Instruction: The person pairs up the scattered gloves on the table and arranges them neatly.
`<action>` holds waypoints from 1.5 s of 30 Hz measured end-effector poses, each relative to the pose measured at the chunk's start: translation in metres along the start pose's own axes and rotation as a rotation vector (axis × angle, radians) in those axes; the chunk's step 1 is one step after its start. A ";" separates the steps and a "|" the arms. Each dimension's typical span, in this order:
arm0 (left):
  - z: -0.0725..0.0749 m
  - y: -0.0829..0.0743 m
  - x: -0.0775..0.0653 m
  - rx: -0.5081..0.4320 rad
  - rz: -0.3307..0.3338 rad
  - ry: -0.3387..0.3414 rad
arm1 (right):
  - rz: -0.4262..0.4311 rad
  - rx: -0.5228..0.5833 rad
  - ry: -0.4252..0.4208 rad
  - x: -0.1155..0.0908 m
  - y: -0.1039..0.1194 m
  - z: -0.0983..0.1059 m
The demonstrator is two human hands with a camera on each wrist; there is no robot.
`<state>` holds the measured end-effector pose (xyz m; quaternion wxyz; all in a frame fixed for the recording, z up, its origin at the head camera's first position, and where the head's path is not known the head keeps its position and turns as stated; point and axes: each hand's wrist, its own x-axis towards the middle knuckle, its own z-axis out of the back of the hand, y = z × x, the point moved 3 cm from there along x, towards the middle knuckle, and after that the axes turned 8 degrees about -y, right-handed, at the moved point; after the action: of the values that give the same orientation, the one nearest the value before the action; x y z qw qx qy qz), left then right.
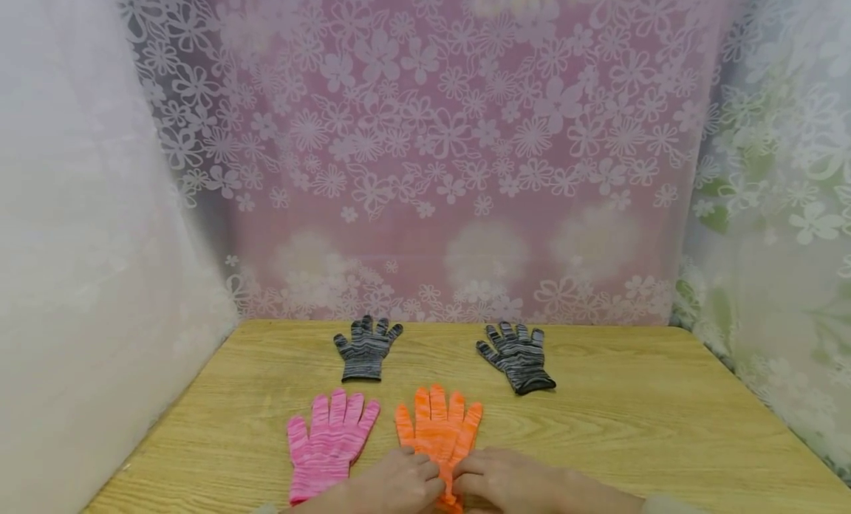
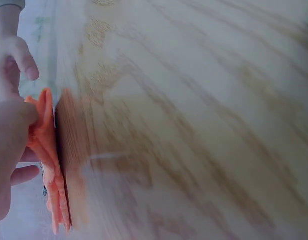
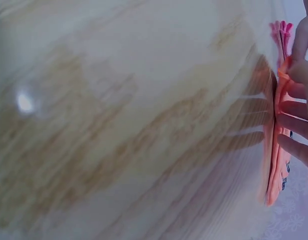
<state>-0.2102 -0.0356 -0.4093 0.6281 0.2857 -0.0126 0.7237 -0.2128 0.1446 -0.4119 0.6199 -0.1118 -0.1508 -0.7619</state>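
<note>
An orange knit glove (image 1: 439,425) lies palm-flat on the table with its fingers pointing away. My left hand (image 1: 399,481) pinches the glove near its cuff, its fingers curled; the left wrist view shows the cloth raised there. On the other side, my right hand (image 1: 505,481) touches the glove's edge. Its fingers (image 3: 294,122) reach out fairly straight against the glove in the right wrist view, and its thumb (image 2: 26,65) stands apart from the cloth in the left wrist view. Both hands partly hide the cuff. Beside my left hand lies a pink knit glove (image 1: 329,440).
Two grey-and-black striped gloves, one at left (image 1: 368,351) and one at right (image 1: 518,355), lie near the table's far edge. The wood-grain table (image 1: 631,418) is bordered by a pink floral curtain (image 1: 452,167) behind and pale sheets at both sides.
</note>
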 end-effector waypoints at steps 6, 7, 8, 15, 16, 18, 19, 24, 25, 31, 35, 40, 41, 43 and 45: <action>0.002 -0.003 0.004 0.071 0.012 -0.158 | 0.000 -0.035 -0.054 0.000 -0.001 -0.001; 0.001 -0.004 0.004 0.079 0.010 -0.155 | 0.006 -0.040 -0.066 0.000 -0.001 -0.002; 0.001 -0.004 0.004 0.088 0.008 -0.140 | 0.009 -0.041 -0.074 0.000 -0.001 -0.002; -0.002 -0.005 0.003 0.065 0.014 -0.049 | 0.053 -0.123 -0.186 0.005 -0.001 -0.004; -0.003 -0.005 0.003 0.069 0.012 -0.056 | 0.059 -0.152 -0.202 0.007 -0.001 -0.005; -0.003 -0.006 0.003 0.090 -0.001 -0.070 | 0.069 -0.206 -0.223 0.009 0.000 -0.007; -0.003 -0.006 0.003 0.102 -0.008 -0.070 | 0.071 -0.222 -0.229 0.010 0.000 -0.008; -0.005 -0.005 0.001 0.112 -0.011 -0.078 | 0.089 -0.212 -0.242 0.012 0.000 -0.011; -0.005 -0.004 0.000 0.109 -0.006 -0.081 | 0.095 -0.202 -0.244 0.012 0.000 -0.010; -0.006 -0.002 -0.002 0.114 -0.003 -0.082 | 0.165 -0.179 -0.253 0.011 0.001 -0.007; -0.006 -0.002 -0.001 0.097 -0.011 -0.061 | 0.196 -0.232 -0.235 0.011 0.002 -0.007; -0.006 -0.002 0.000 0.094 -0.023 -0.044 | 0.247 -0.365 -0.179 0.010 0.003 -0.009; -0.006 -0.003 0.000 0.082 -0.028 -0.033 | 0.245 -0.366 -0.172 0.009 0.003 -0.009; -0.006 -0.004 0.000 0.025 -0.032 -0.003 | 0.232 -0.345 -0.174 0.008 0.003 -0.009; -0.006 -0.005 0.001 -0.027 -0.041 0.029 | 0.195 -0.274 -0.188 0.007 0.003 -0.010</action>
<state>-0.2080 -0.0313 -0.4155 0.6465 0.2671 -0.0075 0.7146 -0.2110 0.1341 -0.4181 0.6529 -0.2798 -0.0916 -0.6979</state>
